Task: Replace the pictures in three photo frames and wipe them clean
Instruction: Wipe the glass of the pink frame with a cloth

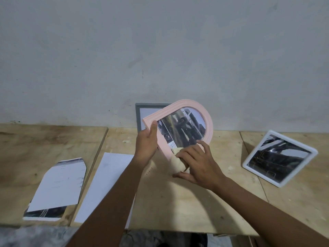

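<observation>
A pink arched photo frame (208, 122) with a dark car picture in it is held tilted above the wooden table. My left hand (146, 144) grips its lower left corner, thumb on the front. My right hand (197, 164) holds a bunched cream cloth (178, 162) against the frame's lower edge. Behind the pink frame a grey frame (138, 115) leans on the wall, mostly hidden. A white rectangular frame (314, 153) with a car picture stands tilted at the right.
Two loose sheets lie on the left of the wooden table (187, 207): a cut picture with an arched end (58, 186) and a plain white sheet (105, 184). The grey wall (160, 50) rises right behind the table. The table's front edge runs along the bottom.
</observation>
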Demonstrator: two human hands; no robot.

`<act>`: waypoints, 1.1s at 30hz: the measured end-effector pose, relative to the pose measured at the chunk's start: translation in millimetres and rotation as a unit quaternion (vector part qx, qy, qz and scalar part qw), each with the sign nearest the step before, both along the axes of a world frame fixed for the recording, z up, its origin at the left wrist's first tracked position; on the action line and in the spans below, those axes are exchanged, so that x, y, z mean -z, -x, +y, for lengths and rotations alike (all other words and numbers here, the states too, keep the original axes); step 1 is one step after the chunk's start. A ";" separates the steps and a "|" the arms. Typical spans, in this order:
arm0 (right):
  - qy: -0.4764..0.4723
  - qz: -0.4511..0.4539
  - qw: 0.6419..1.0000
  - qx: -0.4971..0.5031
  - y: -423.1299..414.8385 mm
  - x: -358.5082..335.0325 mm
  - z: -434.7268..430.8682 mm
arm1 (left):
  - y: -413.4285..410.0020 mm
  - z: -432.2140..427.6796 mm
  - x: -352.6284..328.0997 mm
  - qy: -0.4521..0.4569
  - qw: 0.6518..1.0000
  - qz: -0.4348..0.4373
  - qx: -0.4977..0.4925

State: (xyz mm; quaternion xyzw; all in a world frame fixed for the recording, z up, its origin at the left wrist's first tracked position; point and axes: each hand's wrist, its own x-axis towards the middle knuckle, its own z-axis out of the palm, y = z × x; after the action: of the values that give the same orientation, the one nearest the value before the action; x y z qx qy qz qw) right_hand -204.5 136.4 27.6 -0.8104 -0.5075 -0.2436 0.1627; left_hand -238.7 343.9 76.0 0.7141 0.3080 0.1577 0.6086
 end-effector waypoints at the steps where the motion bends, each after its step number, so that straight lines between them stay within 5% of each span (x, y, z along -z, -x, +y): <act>1: 0.010 -0.016 1.000 -0.007 -1.7 -2.8 2.0 | -1.3 -1.0 -0.4 0.007 1.000 -0.004 -0.007; 9: -0.023 -0.075 0.997 0.024 3.4 -6.4 31.6 | -0.7 -25.5 1.6 0.047 0.996 -0.069 0.018; 23: -0.014 -0.049 0.998 0.048 24.1 5.7 40.7 | 5.0 0.7 24.2 -0.097 0.995 -0.006 -0.030; 33: 0.028 -0.035 0.996 0.073 18.2 11.0 -2.4 | 12.4 7.8 19.3 -0.034 0.999 -0.028 0.029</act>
State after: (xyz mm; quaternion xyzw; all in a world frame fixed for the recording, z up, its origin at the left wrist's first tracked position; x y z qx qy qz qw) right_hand -222.8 134.0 16.6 -0.8404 -0.4592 -0.2683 0.1041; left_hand -251.1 351.7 56.7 0.7385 0.2649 0.1703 0.5962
